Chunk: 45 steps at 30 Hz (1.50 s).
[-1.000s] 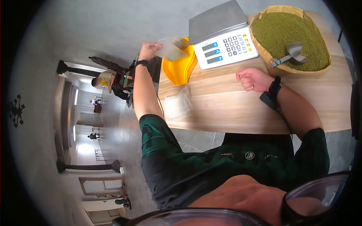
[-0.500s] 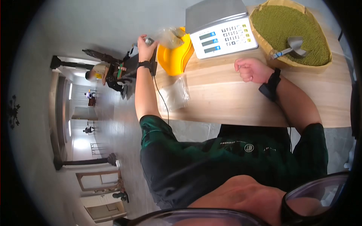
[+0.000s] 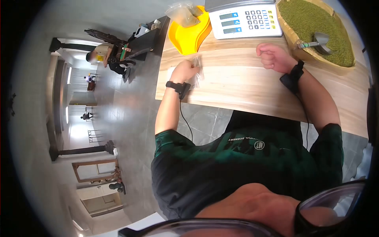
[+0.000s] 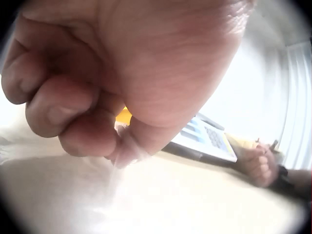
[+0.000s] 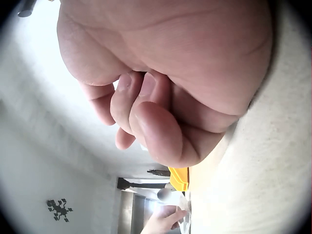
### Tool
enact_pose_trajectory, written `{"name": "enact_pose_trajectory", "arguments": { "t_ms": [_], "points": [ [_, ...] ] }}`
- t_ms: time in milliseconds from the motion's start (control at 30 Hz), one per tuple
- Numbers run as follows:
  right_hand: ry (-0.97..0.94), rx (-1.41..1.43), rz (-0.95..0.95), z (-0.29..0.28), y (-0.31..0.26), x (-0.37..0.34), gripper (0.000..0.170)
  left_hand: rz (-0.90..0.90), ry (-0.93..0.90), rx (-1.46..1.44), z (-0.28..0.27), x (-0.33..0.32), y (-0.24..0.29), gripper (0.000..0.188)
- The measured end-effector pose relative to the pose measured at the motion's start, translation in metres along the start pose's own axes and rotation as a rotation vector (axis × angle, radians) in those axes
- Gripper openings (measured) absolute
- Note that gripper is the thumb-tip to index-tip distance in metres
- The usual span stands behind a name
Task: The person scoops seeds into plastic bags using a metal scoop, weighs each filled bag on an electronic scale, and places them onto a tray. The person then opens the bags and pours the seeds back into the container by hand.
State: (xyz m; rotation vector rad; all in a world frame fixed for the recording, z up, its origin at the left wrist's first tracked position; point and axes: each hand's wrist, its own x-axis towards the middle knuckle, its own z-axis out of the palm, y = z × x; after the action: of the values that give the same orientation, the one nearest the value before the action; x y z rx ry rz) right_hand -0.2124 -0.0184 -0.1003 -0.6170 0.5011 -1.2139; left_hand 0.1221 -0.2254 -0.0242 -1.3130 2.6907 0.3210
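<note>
The left hand point(image 3: 184, 72) pinches clear, crinkled plastic point(image 3: 199, 70), one bag or several, I cannot tell, on the wooden surface point(image 3: 237, 85); the right hand point(image 3: 274, 58) rests released, loosely curled; beyond: one yellow tray point(image 3: 182, 40) with a cloudy bag point(image 3: 183, 15), one scale point(image 3: 244, 23), one scoop point(image 3: 321, 41) in one green-filled sack point(image 3: 296, 38)

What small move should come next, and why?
I'd probably lift the thin clear plastic bag slightly toward the right hand: the left hand pinches it at the light wooden table, while the right holds nothing.
</note>
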Motion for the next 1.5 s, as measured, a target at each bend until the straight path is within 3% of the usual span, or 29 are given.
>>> {"name": "enact_pose_trajectory", "arguments": {
  "t_ms": [167, 300, 433, 467, 500, 533, 567, 633, 733, 867, 933, 1067, 1200, 1333, 1500],
  "points": [
    [-0.03, -0.139, 0.007, 0.011, 0.001, -0.003, 0.023, 0.18, -0.06, -0.366, -0.015, 0.002, 0.061, 0.031],
    [0.06, -0.326, -0.021, 0.021, 0.011, -0.002, 0.024, 0.491, -0.199, -0.552, 0.01, 0.019, 0.141, 0.028],
    [0.257, -0.29, -0.119, 0.037, 0.009, -0.009, 0.025, 0.659, -0.138, -0.593, 0.017, 0.032, 0.191, 0.026],
    [0.233, -0.253, -0.166, 0.029, 0.006, -0.012, 0.024, 0.798, 0.038, -0.515, 0.017, 0.03, 0.194, 0.026],
    [0.253, -0.278, -0.171, 0.022, 0.004, -0.014, 0.024, 0.928, 0.218, -0.434, 0.018, 0.029, 0.196, 0.032],
    [0.273, -0.282, -0.206, 0.019, 0.002, -0.016, 0.023, 1.06, 0.462, -0.393, 0.023, 0.028, 0.196, 0.057],
    [0.291, -0.283, -0.244, 0.019, 0.0, -0.019, 0.023, 1.037, 0.421, -0.385, 0.021, 0.025, 0.191, 0.074],
    [0.33, -0.266, -0.227, 0.021, -0.004, -0.024, 0.027, 1.154, 0.419, -0.216, 0.014, 0.015, 0.186, 0.091],
    [0.306, -0.261, -0.159, 0.028, -0.003, -0.025, 0.029, 1.15, 0.368, -0.12, 0.019, 0.019, 0.18, 0.106],
    [0.325, -0.247, -0.095, 0.021, 0.005, -0.025, 0.026, 1.128, 0.368, -0.112, 0.02, 0.018, 0.176, 0.11],
    [0.17, -0.306, -0.056, 0.005, 0.007, -0.024, 0.023, 1.103, 0.335, -0.147, 0.021, 0.018, 0.177, 0.109],
    [0.157, -0.411, -0.006, 0.009, 0.005, -0.026, 0.014, 1.118, 0.357, -0.242, 0.028, 0.018, 0.178, 0.105],
    [0.272, -0.441, -0.056, 0.025, 0.004, -0.024, 0.016, 1.136, 0.356, -0.312, 0.03, 0.018, 0.18, 0.1],
    [0.411, -0.462, -0.148, 0.044, 0.004, -0.021, 0.022, 1.09, 0.427, -0.201, 0.027, 0.013, 0.181, 0.097],
    [0.396, -0.513, -0.167, 0.041, 0.01, -0.019, 0.024, 1.118, 0.461, -0.235, 0.032, 0.013, 0.183, 0.096]
  ]
}}
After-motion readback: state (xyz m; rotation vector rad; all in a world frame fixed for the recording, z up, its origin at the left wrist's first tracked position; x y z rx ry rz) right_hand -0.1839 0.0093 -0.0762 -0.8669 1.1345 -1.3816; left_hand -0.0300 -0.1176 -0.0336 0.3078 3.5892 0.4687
